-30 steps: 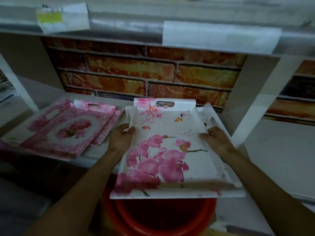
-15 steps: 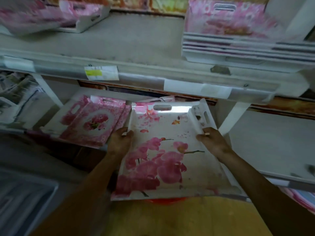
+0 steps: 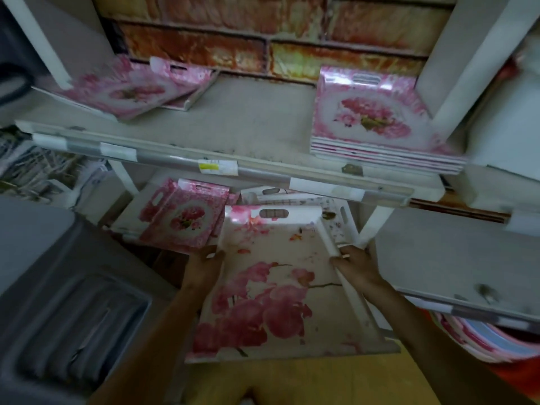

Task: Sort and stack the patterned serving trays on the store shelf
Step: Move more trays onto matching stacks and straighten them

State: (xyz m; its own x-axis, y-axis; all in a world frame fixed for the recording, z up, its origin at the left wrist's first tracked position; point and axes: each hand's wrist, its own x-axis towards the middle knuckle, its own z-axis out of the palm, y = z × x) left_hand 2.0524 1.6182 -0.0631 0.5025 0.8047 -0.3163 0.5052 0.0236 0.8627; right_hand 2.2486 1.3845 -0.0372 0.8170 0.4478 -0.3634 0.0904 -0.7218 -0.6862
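I see the left hand (image 3: 204,266) and right hand (image 3: 358,266), fingers clamped on the orchid tray (image 3: 277,287); shelf edge (image 3: 219,160) overhangs at twelve o'clock, pink tray stack (image 3: 374,121) at one.

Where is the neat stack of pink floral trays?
In the head view, the stack of pink floral trays sits at the right of the upper shelf, beside the white upright post.

Open on the upper shelf (image 3: 248,121) between leaning pink trays (image 3: 137,90) at left and squared stack (image 3: 371,121) at right (bare in the middle). Barred below by the front rail (image 3: 263,175), just over the orchid tray (image 3: 277,287)'s far end. Hemmed there by a speckled tray (image 3: 336,211) behind, a pink tray (image 3: 184,217) left, a white upright (image 3: 372,226) right.
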